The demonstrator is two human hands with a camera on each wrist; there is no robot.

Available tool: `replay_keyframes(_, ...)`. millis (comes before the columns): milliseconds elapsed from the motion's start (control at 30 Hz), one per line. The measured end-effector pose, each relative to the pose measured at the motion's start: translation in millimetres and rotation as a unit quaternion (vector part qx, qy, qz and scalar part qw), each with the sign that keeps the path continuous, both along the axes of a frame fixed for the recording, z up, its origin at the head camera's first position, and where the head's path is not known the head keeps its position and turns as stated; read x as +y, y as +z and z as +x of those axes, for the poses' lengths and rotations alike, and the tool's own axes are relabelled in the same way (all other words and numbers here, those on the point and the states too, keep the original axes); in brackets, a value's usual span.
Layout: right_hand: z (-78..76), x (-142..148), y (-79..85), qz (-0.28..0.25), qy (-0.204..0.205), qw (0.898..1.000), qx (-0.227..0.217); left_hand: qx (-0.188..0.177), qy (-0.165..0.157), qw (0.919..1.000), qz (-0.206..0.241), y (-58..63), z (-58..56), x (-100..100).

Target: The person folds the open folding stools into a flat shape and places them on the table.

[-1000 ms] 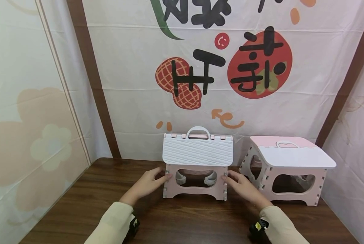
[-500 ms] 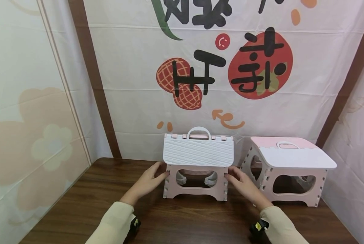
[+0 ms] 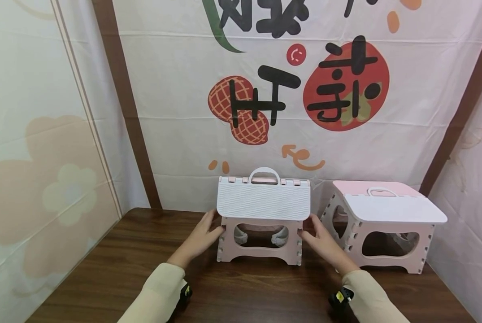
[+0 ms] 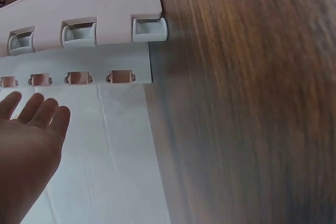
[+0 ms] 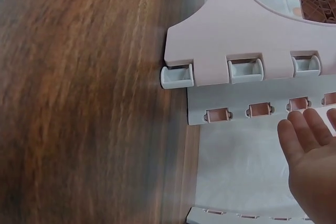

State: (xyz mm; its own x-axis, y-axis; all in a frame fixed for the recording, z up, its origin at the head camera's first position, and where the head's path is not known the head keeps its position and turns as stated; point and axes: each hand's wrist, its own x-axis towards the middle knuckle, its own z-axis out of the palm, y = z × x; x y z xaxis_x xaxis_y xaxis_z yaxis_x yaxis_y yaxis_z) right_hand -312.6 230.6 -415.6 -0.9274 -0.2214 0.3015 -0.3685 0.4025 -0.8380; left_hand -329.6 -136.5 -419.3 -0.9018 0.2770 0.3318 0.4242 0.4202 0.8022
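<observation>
A pink and white folding step stool (image 3: 263,201) stands upright on the table, its white textured top panel sloping toward me and its arched handle on top. My left hand (image 3: 198,240) is at the stool's left side, thumb at the front leg panel's edge. On the opposite side, my right hand (image 3: 323,242) is held the same way. In the left wrist view, the fingers of the hand (image 4: 29,148) are extended beside the white hinged edge. The right wrist view has straight fingers on the right hand (image 5: 315,169) near the hinge slots. Contact at the fingertips cannot be told.
A second pink and white folding stool (image 3: 394,210), fully unfolded, stands at the right, close to my right hand. Behind the brown wooden table (image 3: 152,251) hangs a printed white cloth (image 3: 176,148). Another cloth (image 3: 19,202) hangs along the left.
My thumbs have slid outward off the stool's front panel to its side edges, and the fingers have spread. The stool has stayed in place.
</observation>
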Motion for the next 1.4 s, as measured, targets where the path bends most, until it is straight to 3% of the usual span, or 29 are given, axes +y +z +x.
replay_keyframes(367, -9.9, -1, 1.3, -0.017, 0.017, 0.999, -0.023, -0.006, -0.016, 0.9992, 0.035, -2.7, -6.3, 6)
replay_keyframes(633, -13.9, 0, 0.9, -0.039, 0.018, 0.997, -0.066, -0.011, -0.015, 0.9987, 0.048, -7.1, -10.2, 9)
replay_keyframes(900, -14.4, 1, -3.3, -0.043, 0.042, 0.997, -0.055, -0.013, -0.014, 0.9983, 0.056, -7.9, -10.0, 10)
replay_keyframes(1400, -19.7, -1, -8.7, -0.044, 0.035, 0.997, -0.055, -0.019, -0.018, 0.9971, 0.071, -8.7, -11.8, 9)
